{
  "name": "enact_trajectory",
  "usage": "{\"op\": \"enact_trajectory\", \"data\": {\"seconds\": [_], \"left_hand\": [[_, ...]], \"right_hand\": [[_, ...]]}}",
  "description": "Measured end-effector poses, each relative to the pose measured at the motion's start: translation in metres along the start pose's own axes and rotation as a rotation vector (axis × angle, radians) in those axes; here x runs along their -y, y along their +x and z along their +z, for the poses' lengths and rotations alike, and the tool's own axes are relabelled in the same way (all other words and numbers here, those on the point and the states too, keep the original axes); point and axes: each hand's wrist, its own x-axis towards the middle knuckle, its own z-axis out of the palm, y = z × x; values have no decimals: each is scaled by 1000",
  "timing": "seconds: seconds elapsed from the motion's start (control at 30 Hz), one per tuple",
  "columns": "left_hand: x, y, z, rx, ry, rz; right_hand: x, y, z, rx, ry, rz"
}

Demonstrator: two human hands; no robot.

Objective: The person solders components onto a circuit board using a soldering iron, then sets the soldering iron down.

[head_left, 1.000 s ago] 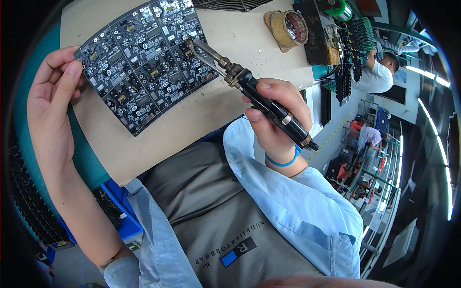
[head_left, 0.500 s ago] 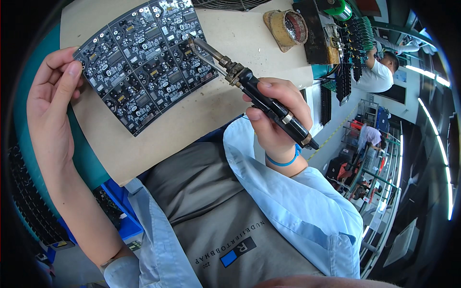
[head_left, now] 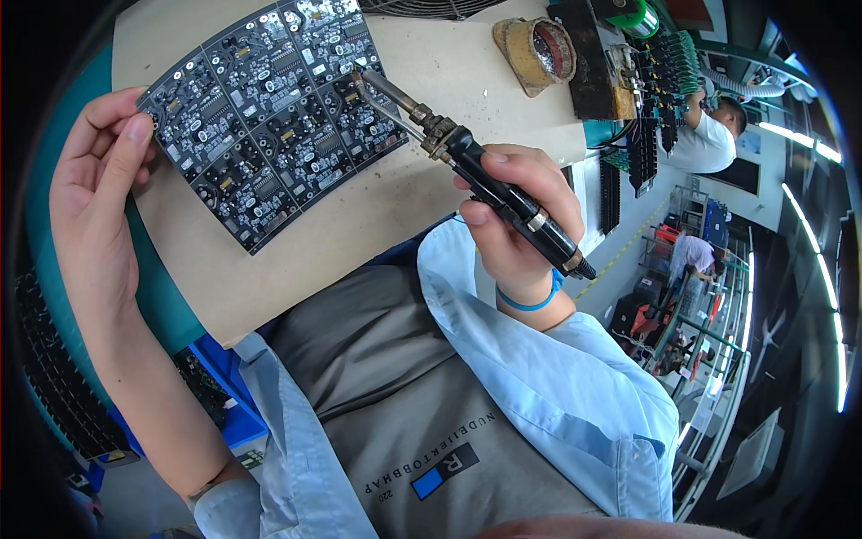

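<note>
A dark circuit board panel (head_left: 260, 126), divided into several sections crowded with small components, lies at an angle. My left hand (head_left: 101, 180) pinches its left corner between thumb and fingers. In my right hand (head_left: 525, 211) is a black-handled soldering iron (head_left: 489, 175), held like a pen, with a thin metal tube running beside its shaft. The iron's tip is over the panel's upper right part; whether it touches a joint I cannot tell. A blue band circles my right wrist.
Brown paper (head_left: 440, 135) covers the table under the panel. Beyond the iron stands a round, crusted container (head_left: 543, 52) with shiny bits inside. To its right are a green spool (head_left: 639, 20) and rows of dark boards (head_left: 669, 81). Blue bins (head_left: 238, 422) sit by my left forearm. A co-worker (head_left: 714, 135) is at far right.
</note>
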Motion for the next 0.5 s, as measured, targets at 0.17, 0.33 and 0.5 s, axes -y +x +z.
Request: {"op": "enact_trajectory", "data": {"seconds": [0.17,0.33,0.5], "left_hand": [[0,0,-1,1,-3,3],[0,0,-1,-1,-21,10],[1,0,-1,5,-19,3]], "right_hand": [[1,0,0,-5,-7,3],[1,0,0,-7,-19,5],[0,-1,-1,-11,-13,9]]}}
